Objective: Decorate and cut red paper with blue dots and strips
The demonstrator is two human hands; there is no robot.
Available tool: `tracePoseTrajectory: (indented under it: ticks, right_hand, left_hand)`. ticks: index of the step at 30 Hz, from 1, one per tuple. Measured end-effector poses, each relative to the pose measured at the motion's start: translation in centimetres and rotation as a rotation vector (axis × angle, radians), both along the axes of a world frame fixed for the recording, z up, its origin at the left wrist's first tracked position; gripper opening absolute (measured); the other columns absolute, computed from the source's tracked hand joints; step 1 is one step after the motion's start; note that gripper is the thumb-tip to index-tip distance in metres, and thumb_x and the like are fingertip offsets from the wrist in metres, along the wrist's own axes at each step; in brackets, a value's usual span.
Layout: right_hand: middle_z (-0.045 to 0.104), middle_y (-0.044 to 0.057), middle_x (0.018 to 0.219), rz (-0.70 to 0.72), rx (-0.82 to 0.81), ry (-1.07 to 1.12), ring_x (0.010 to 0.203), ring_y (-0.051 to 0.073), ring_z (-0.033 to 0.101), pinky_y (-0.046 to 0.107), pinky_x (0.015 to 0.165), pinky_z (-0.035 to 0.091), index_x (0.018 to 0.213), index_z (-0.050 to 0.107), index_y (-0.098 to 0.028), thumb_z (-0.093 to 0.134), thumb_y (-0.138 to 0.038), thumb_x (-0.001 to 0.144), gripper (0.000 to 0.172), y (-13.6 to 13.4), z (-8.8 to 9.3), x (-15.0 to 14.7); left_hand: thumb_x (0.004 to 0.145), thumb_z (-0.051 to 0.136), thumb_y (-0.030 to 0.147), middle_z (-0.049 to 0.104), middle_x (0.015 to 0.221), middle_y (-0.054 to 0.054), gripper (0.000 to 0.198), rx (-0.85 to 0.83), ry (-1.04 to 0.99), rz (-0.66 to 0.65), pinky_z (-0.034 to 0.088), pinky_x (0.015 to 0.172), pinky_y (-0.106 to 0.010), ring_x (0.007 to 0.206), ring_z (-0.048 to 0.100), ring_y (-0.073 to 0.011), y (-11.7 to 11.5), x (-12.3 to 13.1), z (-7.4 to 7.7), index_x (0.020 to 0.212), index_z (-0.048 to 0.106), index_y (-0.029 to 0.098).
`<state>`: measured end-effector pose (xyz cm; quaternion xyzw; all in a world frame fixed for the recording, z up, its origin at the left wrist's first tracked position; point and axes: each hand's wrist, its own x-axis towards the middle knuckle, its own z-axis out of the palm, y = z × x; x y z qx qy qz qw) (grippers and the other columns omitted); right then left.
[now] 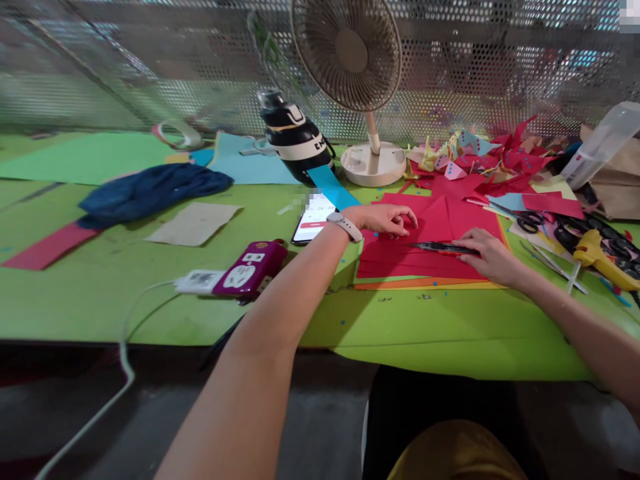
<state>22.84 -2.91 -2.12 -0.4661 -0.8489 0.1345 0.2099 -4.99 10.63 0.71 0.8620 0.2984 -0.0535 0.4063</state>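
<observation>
My left hand (387,219) rests with its fingers spread on a stack of red paper sheets (430,257) that lies on the green table (150,293). A white watch (345,225) is on that wrist. My right hand (487,255) is closed on a red-handled utility knife (443,249), whose blade lies flat on the red paper and points left toward my left hand. Orange and yellow sheets (425,284) show under the red stack.
A phone (313,223), a magenta power bank (249,268) with a white cable, a blue cloth (150,190), a water bottle (295,137) and a fan (357,60) stand left and behind. Scissors (527,220), a yellow glue gun (603,257) and folded paper scraps (480,157) crowd the right.
</observation>
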Motion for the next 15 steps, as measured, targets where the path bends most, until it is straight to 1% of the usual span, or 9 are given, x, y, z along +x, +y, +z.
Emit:
tracePoseTrajectory:
  ticks: [5, 10, 15]
  right_hand:
    - [0.065, 0.013, 0.104, -0.015, 0.019, 0.019, 0.098, 0.028, 0.059, 0.046, 0.088, 0.05, 0.12, 0.07, -0.022, 0.056, -0.021, 0.09, 0.034, -0.04, -0.21, -0.46]
    - [0.065, 0.011, 0.104, 0.013, 0.016, 0.018, 0.098, 0.026, 0.059, 0.044, 0.089, 0.05, 0.12, 0.07, -0.023, 0.055, -0.022, 0.091, 0.033, 0.01, -0.34, -0.55]
    - [0.064, 0.012, 0.104, -0.008, 0.019, 0.021, 0.1, 0.026, 0.059, 0.045, 0.09, 0.049, 0.12, 0.071, -0.024, 0.054, -0.021, 0.092, 0.033, -0.01, -0.42, -0.92]
  left_hand:
    - [0.087, 0.055, 0.041, 0.064, 0.079, -0.002, 0.04, 0.031, 0.021, -0.019, 0.045, 0.068, -0.028, 0.073, 0.062, -0.0175, 0.05, 0.01, 0.14, 0.12, 0.051, 0.019]
    - [0.087, 0.055, 0.04, 0.064, 0.08, -0.003, 0.04, 0.041, 0.016, -0.022, 0.044, 0.067, -0.028, 0.073, 0.062, -0.0176, 0.04, -0.02, 0.14, 0.121, 0.052, 0.02]
    - [0.086, 0.055, 0.041, 0.065, 0.083, -0.005, 0.044, 0.033, 0.041, 0.001, 0.043, 0.066, -0.029, 0.075, 0.061, -0.0196, -0.14, 0.03, 0.28, 0.123, 0.051, 0.018]
